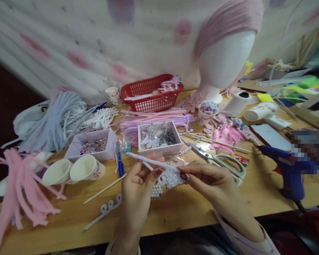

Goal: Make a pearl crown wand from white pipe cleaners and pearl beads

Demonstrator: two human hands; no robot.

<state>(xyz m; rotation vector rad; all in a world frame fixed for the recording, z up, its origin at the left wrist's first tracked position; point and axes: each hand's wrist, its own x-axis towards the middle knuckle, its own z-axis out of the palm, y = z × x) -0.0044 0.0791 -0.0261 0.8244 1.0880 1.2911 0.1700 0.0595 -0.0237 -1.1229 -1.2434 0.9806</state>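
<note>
A pale pipe cleaner (151,162) is stretched between my hands over the front middle of the table, with small curled loops (168,179) below its straight length. My left hand (135,194) pinches it from the left between thumb and fingers. From the right, the thumb and fingertips of my right hand (211,180) close on its other end. Under the loops is a clear bag of white pearl beads (157,191), partly covered by the hands. Beside my left wrist lies another pale looped pipe cleaner (104,211), and a thin wooden stick (103,189).
Scissors (218,160) and a blue glue gun (292,170) lie to the right. Behind are two bead boxes (163,150), a red basket (151,102) and a white mannequin head (225,56). Paper cups (86,170) and pink strips (23,191) occupy the left.
</note>
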